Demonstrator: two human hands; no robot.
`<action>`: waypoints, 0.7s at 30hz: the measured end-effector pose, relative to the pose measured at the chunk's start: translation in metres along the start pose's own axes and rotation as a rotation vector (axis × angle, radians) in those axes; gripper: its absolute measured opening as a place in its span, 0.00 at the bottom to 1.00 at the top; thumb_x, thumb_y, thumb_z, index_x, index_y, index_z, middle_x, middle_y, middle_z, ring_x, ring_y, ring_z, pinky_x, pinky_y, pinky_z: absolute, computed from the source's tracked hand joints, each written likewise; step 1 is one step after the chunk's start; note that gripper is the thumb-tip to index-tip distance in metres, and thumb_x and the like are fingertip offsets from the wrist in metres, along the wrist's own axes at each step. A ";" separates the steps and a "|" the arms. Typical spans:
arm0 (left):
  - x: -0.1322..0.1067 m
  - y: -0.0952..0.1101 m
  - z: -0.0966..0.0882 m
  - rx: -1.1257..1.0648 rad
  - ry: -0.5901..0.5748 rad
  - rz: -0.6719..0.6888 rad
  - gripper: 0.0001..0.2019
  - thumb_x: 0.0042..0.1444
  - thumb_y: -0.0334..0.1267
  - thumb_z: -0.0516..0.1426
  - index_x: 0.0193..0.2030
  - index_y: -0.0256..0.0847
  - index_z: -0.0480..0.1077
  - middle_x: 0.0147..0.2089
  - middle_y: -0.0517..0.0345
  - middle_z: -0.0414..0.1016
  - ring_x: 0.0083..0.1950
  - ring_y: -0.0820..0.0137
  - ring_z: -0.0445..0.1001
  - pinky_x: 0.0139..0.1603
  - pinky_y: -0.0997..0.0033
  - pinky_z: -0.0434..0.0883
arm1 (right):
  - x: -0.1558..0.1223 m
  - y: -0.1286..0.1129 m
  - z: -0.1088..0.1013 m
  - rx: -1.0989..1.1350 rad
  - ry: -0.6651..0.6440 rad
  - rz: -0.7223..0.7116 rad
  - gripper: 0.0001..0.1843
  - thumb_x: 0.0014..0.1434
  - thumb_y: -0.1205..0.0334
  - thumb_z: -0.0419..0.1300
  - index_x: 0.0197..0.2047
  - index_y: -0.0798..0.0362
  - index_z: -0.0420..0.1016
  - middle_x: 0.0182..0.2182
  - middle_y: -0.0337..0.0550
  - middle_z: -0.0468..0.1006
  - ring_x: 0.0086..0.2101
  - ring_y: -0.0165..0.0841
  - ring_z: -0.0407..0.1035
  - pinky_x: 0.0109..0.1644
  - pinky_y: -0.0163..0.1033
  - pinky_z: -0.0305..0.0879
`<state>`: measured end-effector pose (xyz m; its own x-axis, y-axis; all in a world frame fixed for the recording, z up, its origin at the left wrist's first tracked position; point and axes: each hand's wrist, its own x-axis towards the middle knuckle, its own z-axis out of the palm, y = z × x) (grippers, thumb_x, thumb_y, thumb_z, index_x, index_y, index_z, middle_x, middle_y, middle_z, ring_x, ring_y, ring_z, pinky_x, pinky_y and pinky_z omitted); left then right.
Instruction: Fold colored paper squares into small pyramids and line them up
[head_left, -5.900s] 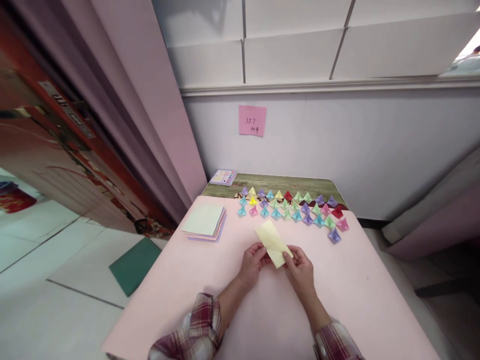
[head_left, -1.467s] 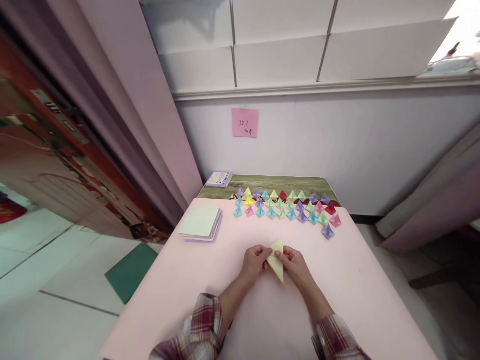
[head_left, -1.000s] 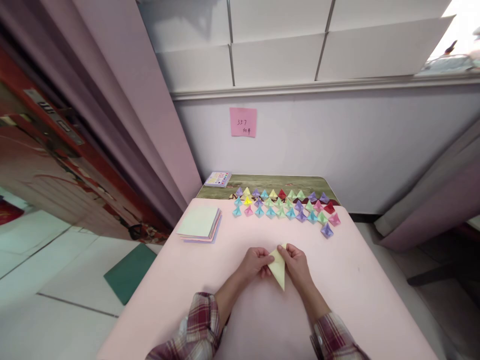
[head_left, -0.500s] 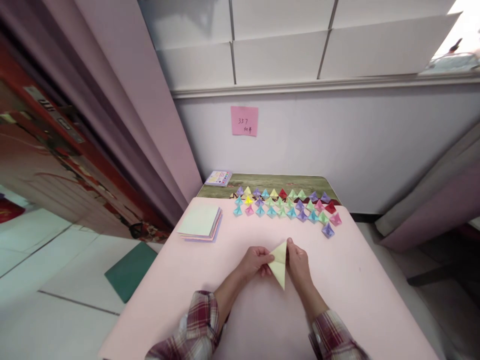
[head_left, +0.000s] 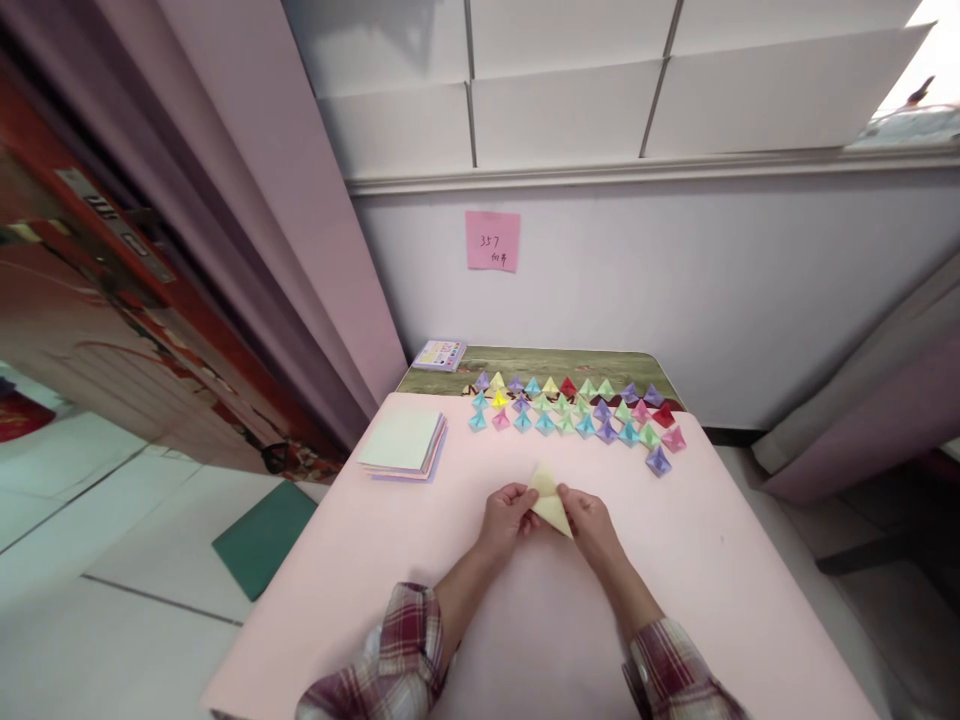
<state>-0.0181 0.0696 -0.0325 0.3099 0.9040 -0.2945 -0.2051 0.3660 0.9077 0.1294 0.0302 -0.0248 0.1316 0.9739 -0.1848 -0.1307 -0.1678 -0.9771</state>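
A pale yellow paper (head_left: 547, 497), folded into a small triangle, is held between both my hands just above the pink tabletop (head_left: 390, 560). My left hand (head_left: 508, 511) pinches its left edge with closed fingers. My right hand (head_left: 589, 518) pinches its right lower edge, fingers closed too. Beyond the hands, several small folded paper shapes (head_left: 574, 416) in many colours stand in rows at the far side of the table.
A stack of pastel paper squares (head_left: 403, 444) lies at the table's far left. A small paper packet (head_left: 439, 355) rests on the wood-patterned strip (head_left: 600, 365) by the wall. A pink sticky note (head_left: 492, 241) hangs on the wall. A green sheet (head_left: 264, 535) lies on the floor at left.
The yellow paper went from a long rectangle to a triangle. In the last half second the triangle turned from pointing toward me to pointing away, and my hands drew closer together.
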 end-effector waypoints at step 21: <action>-0.002 0.000 -0.002 0.040 -0.074 0.002 0.18 0.47 0.50 0.64 0.29 0.36 0.67 0.16 0.63 0.68 0.15 0.79 0.61 0.17 0.79 0.54 | -0.004 0.003 0.002 0.130 -0.044 -0.011 0.22 0.50 0.43 0.65 0.29 0.56 0.74 0.22 0.40 0.75 0.23 0.31 0.66 0.27 0.33 0.61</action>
<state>-0.0202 0.0684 -0.0326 0.3775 0.8855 -0.2707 -0.1694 0.3535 0.9200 0.1269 0.0263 -0.0265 0.0907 0.9818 -0.1667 -0.2559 -0.1388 -0.9567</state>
